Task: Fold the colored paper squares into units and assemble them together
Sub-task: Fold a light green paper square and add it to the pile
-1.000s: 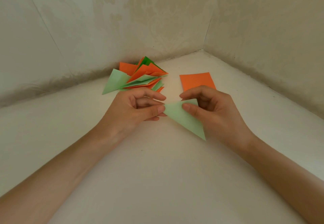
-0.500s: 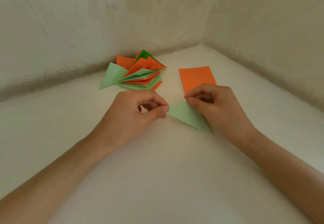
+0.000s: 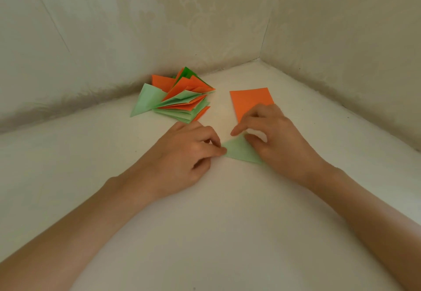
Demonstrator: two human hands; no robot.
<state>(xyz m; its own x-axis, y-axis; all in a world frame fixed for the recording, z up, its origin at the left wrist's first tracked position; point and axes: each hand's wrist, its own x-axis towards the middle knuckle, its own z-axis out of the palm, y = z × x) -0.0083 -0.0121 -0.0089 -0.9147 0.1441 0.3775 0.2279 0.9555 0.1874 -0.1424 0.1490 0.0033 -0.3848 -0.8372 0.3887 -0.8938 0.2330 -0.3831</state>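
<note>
Your left hand [image 3: 182, 154] pinches the left tip of the light green triangle [image 3: 239, 151]. Your right hand [image 3: 273, 140] curls over its other end, holding it down on the surface between both hands. Beyond left hand: pile of folded units [image 3: 182, 101], apparently not joined. Beyond right hand: flat orange square [image 3: 250, 101], unfolded. Looks like folding is mostly done, with this crease, at least one square and all assembly left.

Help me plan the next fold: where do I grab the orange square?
Probably by its far left corner, from the left. The orange square lies flat, its near edge hidden by the right hand, which holds the green triangle with the left hand.
</note>
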